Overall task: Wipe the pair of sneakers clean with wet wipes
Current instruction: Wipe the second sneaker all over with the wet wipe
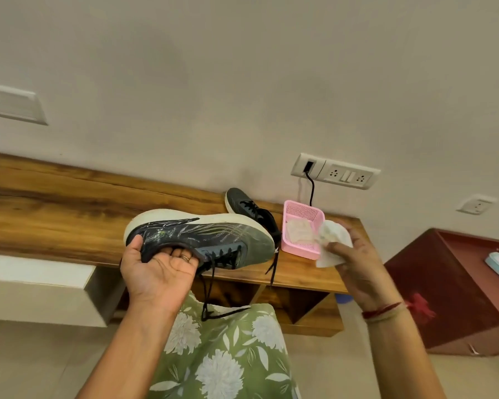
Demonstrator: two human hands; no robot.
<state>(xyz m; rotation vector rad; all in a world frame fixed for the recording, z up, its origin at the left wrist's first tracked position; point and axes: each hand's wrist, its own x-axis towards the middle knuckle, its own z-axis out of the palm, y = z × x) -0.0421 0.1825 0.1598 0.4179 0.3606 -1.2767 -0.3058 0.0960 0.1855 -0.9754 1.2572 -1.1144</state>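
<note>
Above the table [55, 220], left grip [159, 266] holds one sneaker [213, 234] by the collar, palm up, sole turned away, laces hanging; right grip [355, 254] pinches a wipe [333, 237] just beside the basket [300, 253]. Other sneaker [248, 208] lies on the table by the wall. Wipe looks fetched, wiping not begun: next, bring wipe onto the raised sneaker, likely its sole edge.

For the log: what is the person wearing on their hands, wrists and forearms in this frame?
No gloves. The left hand has a thin gold-coloured ring on one finger. The right hand has red and pale threads tied round its wrist. Both forearms are bare, with no sleeves in view.
</note>
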